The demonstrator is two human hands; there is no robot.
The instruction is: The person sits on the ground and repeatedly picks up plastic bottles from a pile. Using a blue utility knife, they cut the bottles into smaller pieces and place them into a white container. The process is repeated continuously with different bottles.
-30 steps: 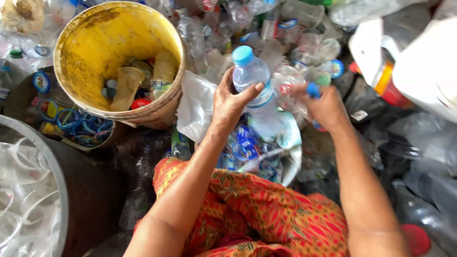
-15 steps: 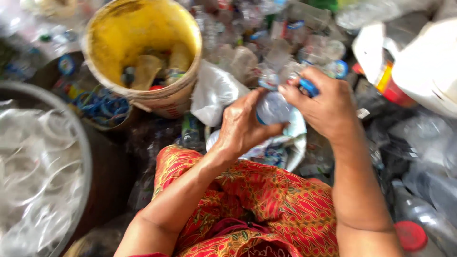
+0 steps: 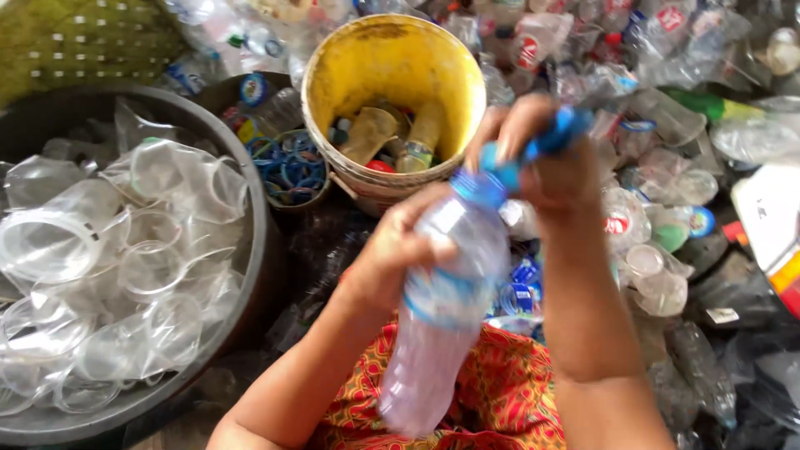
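Head view, from the left: we see a dark round tub heaped with clear plastic cups, then a yellow bucket holding caps and scraps, with a small bowl of blue cap rings touching its left side. Our left hand wraps the middle of a clear plastic bottle, its blue band label just under our fingers. The bottle's long axis runs from its base over our red patterned lap up and right to the neck. There our right hand, nearer the neck, closes round a blue-handled tool at the blue neck ring. To the right lies a heap of crushed bottles with red and blue labels.
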